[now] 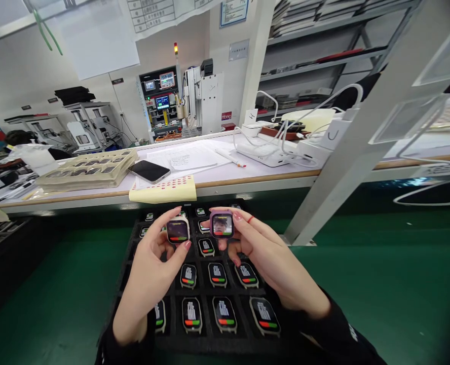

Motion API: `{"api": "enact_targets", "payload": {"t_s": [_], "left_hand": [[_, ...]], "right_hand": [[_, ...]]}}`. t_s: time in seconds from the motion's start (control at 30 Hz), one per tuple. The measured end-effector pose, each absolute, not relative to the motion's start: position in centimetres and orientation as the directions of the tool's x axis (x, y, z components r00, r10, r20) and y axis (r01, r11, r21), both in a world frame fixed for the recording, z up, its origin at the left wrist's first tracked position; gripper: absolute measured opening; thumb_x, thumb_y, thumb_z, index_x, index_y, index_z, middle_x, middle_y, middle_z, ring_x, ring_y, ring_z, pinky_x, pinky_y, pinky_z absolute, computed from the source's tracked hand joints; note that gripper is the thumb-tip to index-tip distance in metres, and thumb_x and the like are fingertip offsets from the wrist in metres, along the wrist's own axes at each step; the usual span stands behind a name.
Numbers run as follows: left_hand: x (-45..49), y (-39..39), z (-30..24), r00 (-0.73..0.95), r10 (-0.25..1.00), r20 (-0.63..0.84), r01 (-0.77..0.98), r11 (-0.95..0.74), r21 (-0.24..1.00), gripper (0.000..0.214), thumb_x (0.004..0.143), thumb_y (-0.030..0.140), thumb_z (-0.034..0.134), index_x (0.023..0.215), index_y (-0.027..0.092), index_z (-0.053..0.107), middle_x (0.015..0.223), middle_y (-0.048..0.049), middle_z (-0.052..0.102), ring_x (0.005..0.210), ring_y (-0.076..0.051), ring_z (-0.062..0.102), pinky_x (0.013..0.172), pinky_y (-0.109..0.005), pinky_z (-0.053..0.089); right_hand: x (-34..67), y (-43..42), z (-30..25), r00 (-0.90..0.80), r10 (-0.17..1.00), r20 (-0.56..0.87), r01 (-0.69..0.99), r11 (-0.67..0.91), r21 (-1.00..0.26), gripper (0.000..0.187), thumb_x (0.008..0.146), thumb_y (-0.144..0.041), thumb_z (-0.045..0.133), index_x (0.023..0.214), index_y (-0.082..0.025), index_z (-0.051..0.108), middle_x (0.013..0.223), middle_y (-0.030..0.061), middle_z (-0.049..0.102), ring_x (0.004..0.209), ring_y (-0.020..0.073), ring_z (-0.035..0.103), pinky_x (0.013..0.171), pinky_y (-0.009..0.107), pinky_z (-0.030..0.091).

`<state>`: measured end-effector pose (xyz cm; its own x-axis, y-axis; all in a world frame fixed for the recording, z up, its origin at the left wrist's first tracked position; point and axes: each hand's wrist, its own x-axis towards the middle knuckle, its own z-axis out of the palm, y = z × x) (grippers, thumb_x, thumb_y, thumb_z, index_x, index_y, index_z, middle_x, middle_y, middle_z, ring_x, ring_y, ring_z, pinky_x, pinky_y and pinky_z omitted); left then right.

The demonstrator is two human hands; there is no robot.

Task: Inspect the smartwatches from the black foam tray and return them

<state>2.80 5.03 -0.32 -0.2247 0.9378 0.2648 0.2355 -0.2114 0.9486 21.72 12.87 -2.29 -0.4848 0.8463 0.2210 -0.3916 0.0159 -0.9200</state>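
My left hand [152, 274] holds a cream-cased smartwatch body [178, 230] with a lit screen showing a red and green bar. My right hand [270, 263] holds a purple-cased smartwatch body [222, 225] whose screen shows a camera picture. Both watches are raised side by side above a black foam tray [134, 253] on the green mat. The tray's pockets hold several more watch bodies [218, 274] with lit screens, lying flat in rows. My forearms cover part of the tray's near rows.
A white shelf [248, 177] runs across behind the tray, carrying a phone [149, 171], a stack of clear trays [88, 170], papers, a yellow sheet [164, 191], a pen and white chargers with cables [270, 149]. A slanted white post [354, 137] stands at right. Machines line the back wall.
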Motion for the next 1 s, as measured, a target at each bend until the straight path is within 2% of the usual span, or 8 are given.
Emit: {"api": "enact_targets", "payload": {"t_s": [0.2,0.37,0.47,0.67,0.9,1.0], "left_hand": [[2.9,5.0,-0.5,-0.256,0.925,0.281,0.263,-0.213,0.941,0.055,0.089,0.03,0.071,0.141,0.029,0.056,0.123,-0.0062,0.067,0.103,-0.018,0.064,0.079,-0.023,0.054],[2.8,4.9,-0.7,-0.281,0.919,0.278,0.27,-0.202,0.941,0.06,0.089,0.031,0.071,0.145,0.028,0.052,0.12,-0.0072,0.069,0.106,-0.021,0.065,0.082,-0.027,0.056],[2.8,4.9,-0.7,-0.282,0.92,0.272,0.261,-0.2,0.945,0.059,0.09,0.032,0.07,0.145,0.028,0.051,0.121,-0.0065,0.069,0.108,-0.021,0.065,0.085,-0.028,0.056],[2.8,5.1,-0.7,-0.273,0.912,0.305,0.226,-0.247,0.942,0.047,0.095,0.03,0.065,0.141,0.03,0.056,0.128,-0.0038,0.067,0.108,-0.017,0.065,0.086,-0.024,0.054],[2.8,4.9,-0.8,-0.272,0.919,0.285,0.221,-0.229,0.948,0.046,0.095,0.033,0.066,0.141,0.033,0.056,0.132,-0.0024,0.065,0.114,-0.018,0.063,0.091,-0.025,0.053],[2.7,4.9,-0.7,-0.29,0.917,0.274,0.233,-0.21,0.95,0.044,0.097,0.04,0.062,0.14,0.032,0.058,0.13,-0.0038,0.066,0.104,-0.017,0.065,0.089,-0.027,0.055]], "right_hand": [[21.7,12.7,-2.1,-0.507,0.833,0.223,-0.398,0.004,-0.917,0.041,0.106,-0.053,0.061,0.128,-0.019,0.065,0.117,0.0129,0.067,0.076,0.0176,0.059,0.05,0.017,0.049],[21.6,12.5,-1.4,-0.556,0.79,0.258,-0.362,0.049,-0.931,0.05,0.096,-0.041,0.076,0.137,-0.019,0.057,0.125,0.0142,0.064,0.082,0.0196,0.061,0.051,0.019,0.053],[21.6,12.3,-1.1,-0.552,0.788,0.272,-0.352,0.075,-0.933,0.056,0.094,-0.039,0.077,0.14,-0.018,0.053,0.123,0.0151,0.064,0.081,0.0205,0.061,0.049,0.021,0.054],[21.7,12.1,-1.1,-0.523,0.809,0.269,-0.327,0.101,-0.94,0.052,0.094,-0.036,0.074,0.138,-0.017,0.055,0.123,0.0148,0.064,0.08,0.0197,0.062,0.05,0.021,0.054],[21.6,12.1,-1.1,-0.524,0.816,0.244,-0.312,0.082,-0.947,0.051,0.096,-0.043,0.073,0.136,-0.016,0.058,0.119,0.0144,0.067,0.072,0.0171,0.061,0.05,0.022,0.052],[21.5,12.2,-1.1,-0.511,0.825,0.243,-0.311,0.086,-0.947,0.047,0.099,-0.046,0.071,0.133,-0.016,0.06,0.116,0.0139,0.068,0.073,0.0166,0.061,0.05,0.02,0.05]]}}
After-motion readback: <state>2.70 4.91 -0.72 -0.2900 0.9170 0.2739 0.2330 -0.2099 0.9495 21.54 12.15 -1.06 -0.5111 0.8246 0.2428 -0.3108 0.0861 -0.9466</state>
